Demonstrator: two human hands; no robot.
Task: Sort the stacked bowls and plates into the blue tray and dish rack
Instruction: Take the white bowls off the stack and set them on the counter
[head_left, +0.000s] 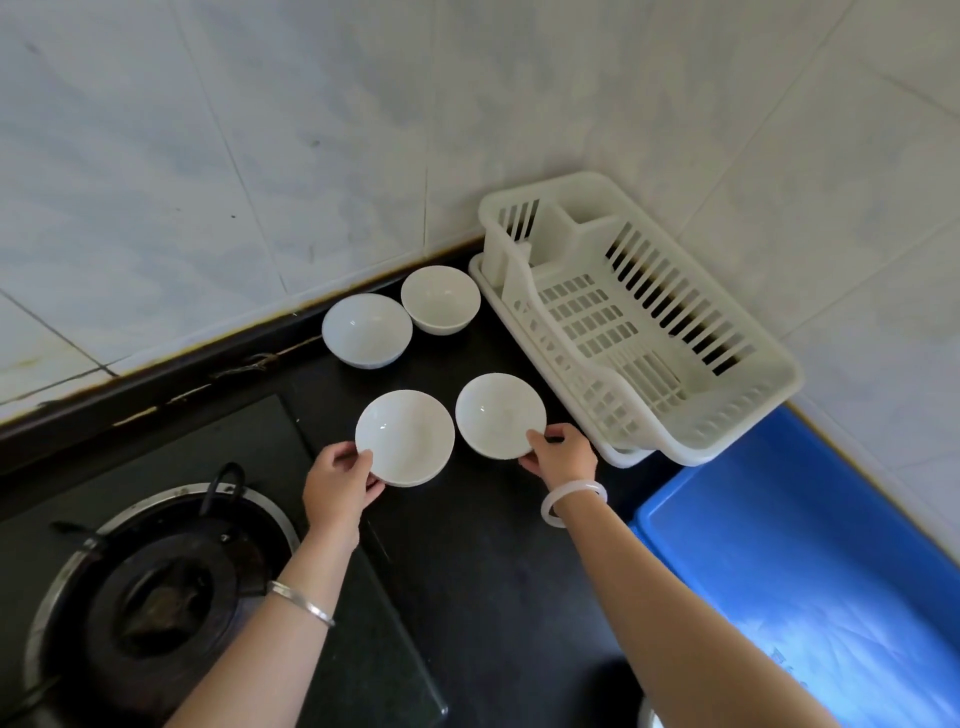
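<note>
Two white plates lie side by side on the black counter. My left hand (340, 480) grips the near edge of the left plate (408, 434). My right hand (561, 452) grips the near right edge of the right plate (496, 413). Behind them stand two white bowls, one on the left (366, 330) and one on the right (440, 299), close to the wall. The white dish rack (644, 322) stands to the right with nothing in it. The blue tray (810, 545) lies at the near right, also holding nothing.
A gas burner with a dark pan support (156, 587) sits at the near left on a glass hob. Tiled walls (260, 156) close the counter at the back and right. A white rim (649, 719) peeks in at the bottom edge.
</note>
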